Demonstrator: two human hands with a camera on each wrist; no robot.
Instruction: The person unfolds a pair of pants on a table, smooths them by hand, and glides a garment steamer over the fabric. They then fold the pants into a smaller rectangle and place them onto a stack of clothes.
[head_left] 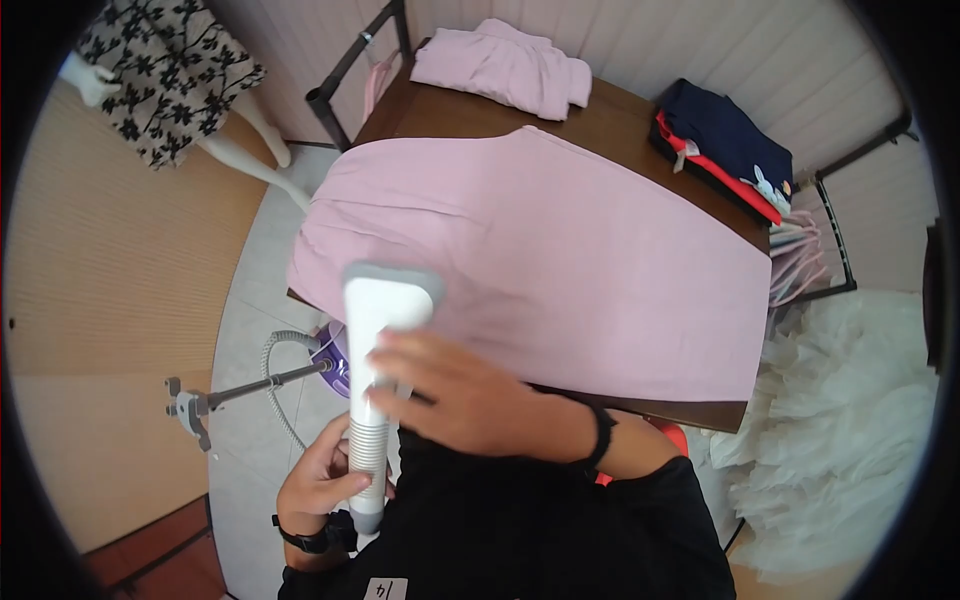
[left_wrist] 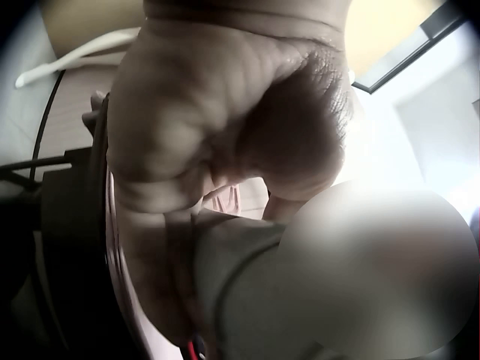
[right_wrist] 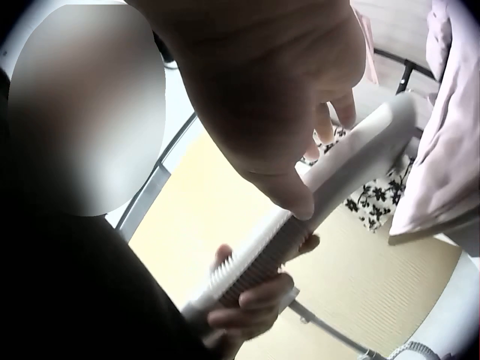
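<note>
A white handheld steamer (head_left: 380, 305) with a grey-edged head stands out over the left part of a pink garment (head_left: 620, 270). Its ribbed lower handle is in the grip of the left hand (head_left: 320, 480), whose fingers curl round it, as the right wrist view also shows at the left hand (right_wrist: 262, 304). The right hand (head_left: 460, 400) is blurred, its fingers spread loosely across the steamer's body. In the right wrist view, the thumb of the right hand (right_wrist: 262, 97) lies against the steamer (right_wrist: 356, 150); whether it presses is unclear. The left hand (left_wrist: 195, 105) fills much of its own wrist view.
The garment covers much of a brown table (head_left: 405, 108). Folded pink clothes (head_left: 500, 70) and a dark and red stack (head_left: 725, 145) lie at its back. A grey pole (head_left: 270, 383) and purple base (head_left: 333, 358) stand left, white tulle (head_left: 830, 430) right.
</note>
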